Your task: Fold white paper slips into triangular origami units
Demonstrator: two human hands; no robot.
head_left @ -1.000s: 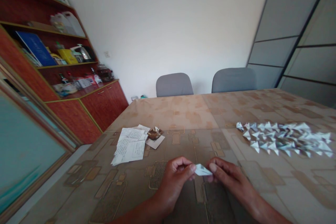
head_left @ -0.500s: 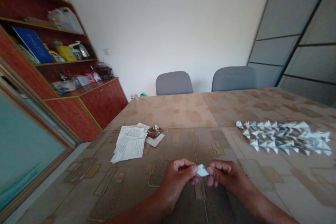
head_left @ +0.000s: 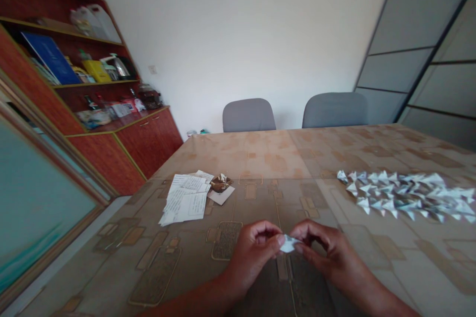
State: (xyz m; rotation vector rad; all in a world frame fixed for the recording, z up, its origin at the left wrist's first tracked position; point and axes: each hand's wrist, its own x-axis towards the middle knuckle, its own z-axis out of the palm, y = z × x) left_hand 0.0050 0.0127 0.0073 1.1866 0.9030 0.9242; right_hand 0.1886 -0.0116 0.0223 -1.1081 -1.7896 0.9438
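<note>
Rows of folded paper pieces (head_left: pixel 407 193) standing finished, by look of them, toward desk's (head_left: pixel 245 156) right edge. Printed sheets (head_left: pixel 189 200) lying flat toward left edge, seemingly waiting unfolded. Small paper (head_left: pixel 288 244) you're working looking part-folded; exact stage too small to tell. It's sitting above desk near front edge, between your fingertips: left hand (head_left: pixel 255 250) pinching left end between thumb and finger, right hand (head_left: pixel 329 247) holding right end, fingers narrow around paper.
</note>
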